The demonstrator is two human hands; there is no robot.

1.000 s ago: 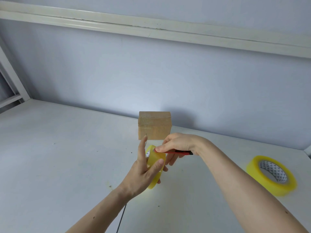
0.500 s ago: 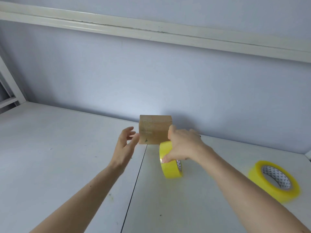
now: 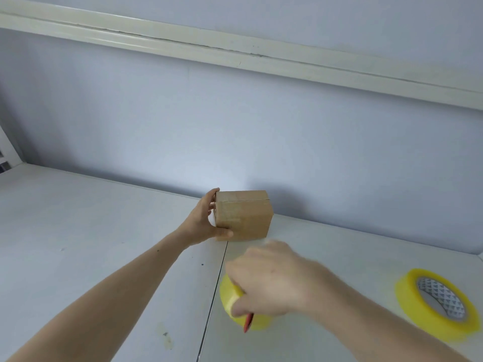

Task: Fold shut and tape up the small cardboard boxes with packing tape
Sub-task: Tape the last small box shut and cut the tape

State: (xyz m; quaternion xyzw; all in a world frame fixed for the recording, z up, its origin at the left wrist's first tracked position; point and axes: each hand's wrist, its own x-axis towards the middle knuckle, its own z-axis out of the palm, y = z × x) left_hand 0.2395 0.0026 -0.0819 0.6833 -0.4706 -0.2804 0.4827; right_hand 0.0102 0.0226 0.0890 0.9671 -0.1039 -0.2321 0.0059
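Brown cardboard forms the small box (image 3: 243, 215), which stands on the white table (image 3: 91, 231) at the centre of the frame, close to the pale blue wall (image 3: 235, 126). Its top flaps are folded down, with a seam line visible across the top face.

Head view, left hand (image 3: 206, 220): the forearm enters from the lower left and reaches up toward the centre. The hand grips the left end of the box. The thumb lies along the lower front edge; the fingers curl over the upper left corner. The fingers behind the box are hidden.

Head view, right hand (image 3: 271, 280): the forearm enters from the lower right corner. The hand sits below the box, well apart from it, back of the hand facing the camera. It is motion-blurred. It grips a yellow tape roll (image 3: 232, 299), which stands on edge, and a thin red tool (image 3: 248, 322) protrudes below the hand. The fingertips are under the hand and cannot be made out; whether the roll touches the table cannot be told.

A second tape roll (image 3: 439, 304), yellow with a patterned inner core, lies flat at the right edge of the frame. A table seam (image 3: 211, 304) runs from the box down to the lower edge. A white beam (image 3: 235, 50) crosses the upper wall.
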